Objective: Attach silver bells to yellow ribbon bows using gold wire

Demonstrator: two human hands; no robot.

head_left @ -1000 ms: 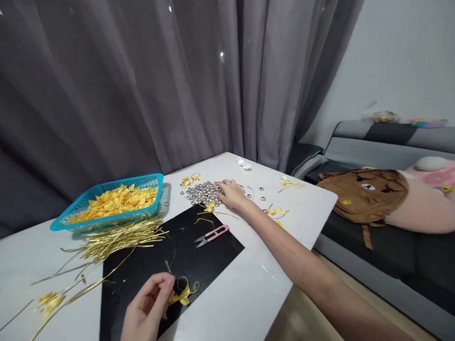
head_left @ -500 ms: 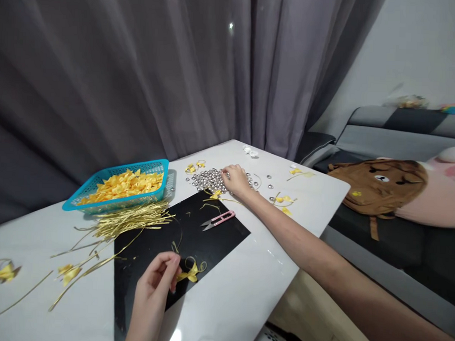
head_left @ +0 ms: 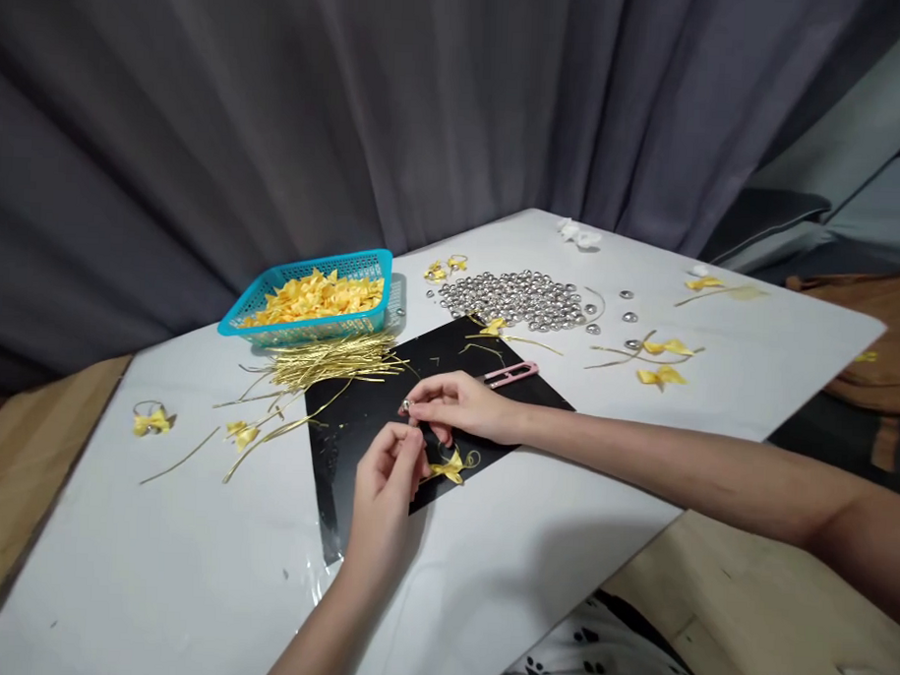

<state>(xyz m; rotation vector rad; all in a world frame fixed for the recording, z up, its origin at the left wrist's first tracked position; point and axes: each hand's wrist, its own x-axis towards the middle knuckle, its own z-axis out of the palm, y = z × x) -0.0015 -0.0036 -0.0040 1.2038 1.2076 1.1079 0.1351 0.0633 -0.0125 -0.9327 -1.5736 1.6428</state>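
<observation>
My left hand (head_left: 390, 473) pinches a small yellow ribbon bow (head_left: 447, 467) over the black sheet (head_left: 377, 414). My right hand (head_left: 458, 407) is closed just above it, its fingertips pinched on a small silver bead (head_left: 405, 406). The two hands almost touch. Pink thread snips (head_left: 509, 374) lie on the black sheet just behind my right hand. A heap of silver beads (head_left: 514, 298) sits farther back on the white table (head_left: 191, 555).
A blue basket (head_left: 315, 298) full of yellow bows stands at the back left, with a bundle of gold wire ties (head_left: 331, 358) before it. Loose bows (head_left: 660, 350) and stray beads lie at the right; another bow (head_left: 152, 422) lies far left. Grey curtain behind.
My right hand has drawn back from the bead heap to the left hand, now pinching a bead. The camera has tilted down and turned left; the sofa has left the view.
</observation>
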